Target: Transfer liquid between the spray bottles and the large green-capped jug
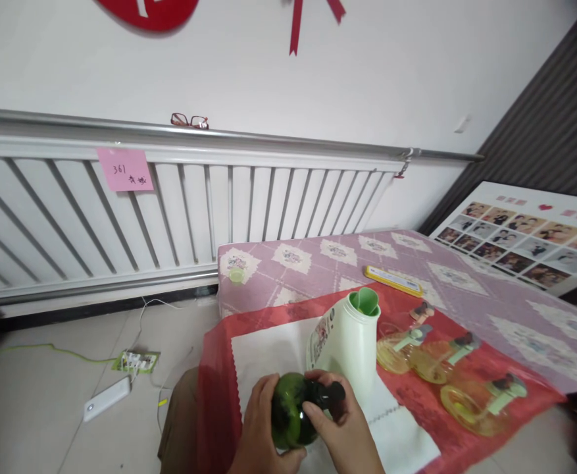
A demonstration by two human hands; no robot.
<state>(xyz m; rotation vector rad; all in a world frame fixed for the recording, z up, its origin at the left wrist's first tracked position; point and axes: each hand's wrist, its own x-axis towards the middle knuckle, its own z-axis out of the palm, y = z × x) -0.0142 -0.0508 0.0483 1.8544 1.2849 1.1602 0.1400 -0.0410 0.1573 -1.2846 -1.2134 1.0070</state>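
Note:
My left hand (pixel 263 431) is wrapped round the body of a dark green pump bottle (pixel 293 408), which lies tilted on its side. At its neck, the fingers of my right hand (pixel 340 421) close on the black pump head (pixel 331 394), which points to the right. Just behind my hands stands a large pale green jug (pixel 352 342) with its mouth open and a green inner spout showing. Under the bottle and the jug lies a white cloth (pixel 268 349).
Several yellowish clear bottles with pale green triggers (pixel 411 339) lie on the red cloth (pixel 214 368) to the right. Behind them are a yellow box (pixel 394 281) and a light green cap (pixel 236 275) on the patterned tablecloth (pixel 312 263). A radiator (pixel 249 197) lines the wall.

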